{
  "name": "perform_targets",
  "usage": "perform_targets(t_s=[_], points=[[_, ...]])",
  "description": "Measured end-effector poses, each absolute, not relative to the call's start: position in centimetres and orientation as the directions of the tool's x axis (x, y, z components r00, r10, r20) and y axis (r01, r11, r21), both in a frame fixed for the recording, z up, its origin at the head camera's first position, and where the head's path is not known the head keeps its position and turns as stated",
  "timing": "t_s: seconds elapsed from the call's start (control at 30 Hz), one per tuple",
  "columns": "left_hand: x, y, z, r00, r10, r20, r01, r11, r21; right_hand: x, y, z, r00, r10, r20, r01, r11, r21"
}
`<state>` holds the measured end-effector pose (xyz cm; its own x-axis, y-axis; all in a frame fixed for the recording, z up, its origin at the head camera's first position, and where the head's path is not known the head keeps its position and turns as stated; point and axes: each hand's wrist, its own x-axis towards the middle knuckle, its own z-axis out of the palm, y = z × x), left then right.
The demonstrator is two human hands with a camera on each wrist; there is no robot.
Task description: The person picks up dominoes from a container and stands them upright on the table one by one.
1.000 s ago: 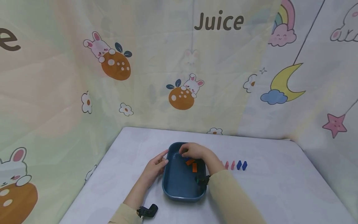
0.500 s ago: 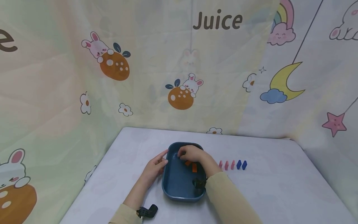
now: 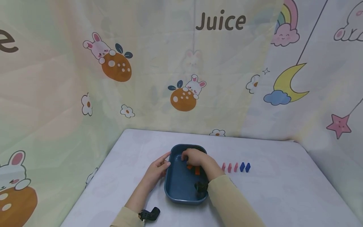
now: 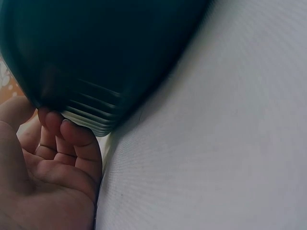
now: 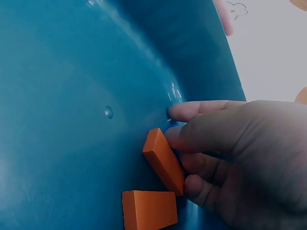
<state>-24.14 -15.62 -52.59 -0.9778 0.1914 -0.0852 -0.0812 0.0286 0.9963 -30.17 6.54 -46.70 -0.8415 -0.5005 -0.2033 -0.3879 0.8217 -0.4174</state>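
Note:
A dark blue plastic tub [image 3: 182,189] stands on the table with its long side toward my left hand [image 3: 156,170]. That hand holds the tub's left side, with fingertips on the outer wall just under the rim in the left wrist view. My right hand [image 3: 195,157] reaches inside, at the far end. In the right wrist view its thumb and fingers pinch a blue block [image 5: 171,128], mostly hidden behind them. Right beside the fingertips leans an orange block [image 5: 164,163]. A second orange block [image 5: 149,211] lies on the tub floor.
To the right of the tub, three pink blocks [image 3: 229,167] and two blue blocks [image 3: 245,167] stand upright in a row on the white tabletop [image 3: 278,186]. A printed cloth [image 3: 153,104] hangs behind the table.
My right hand has shifted slightly down and left inside the tub, and its sleeve uncovers more of the pink blocks. The left hand and tub have stayed in place.

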Motion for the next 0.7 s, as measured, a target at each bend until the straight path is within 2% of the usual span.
perform_targets(t_s=[0.3, 0.7], points=[[-24.08, -15.65, -52.59, -0.977, 0.202, -0.074, -0.068, 0.035, 0.997, -29.74, 6.51, -46.49, -0.841, -0.496, -0.214, -0.380, 0.825, -0.418], [-24.10, -15.54, -52.56, -0.979, 0.187, -0.085, -0.078, 0.046, 0.996, -29.96, 6.38, -46.86, -0.854, -0.487, -0.183, -0.402, 0.841, -0.362]])
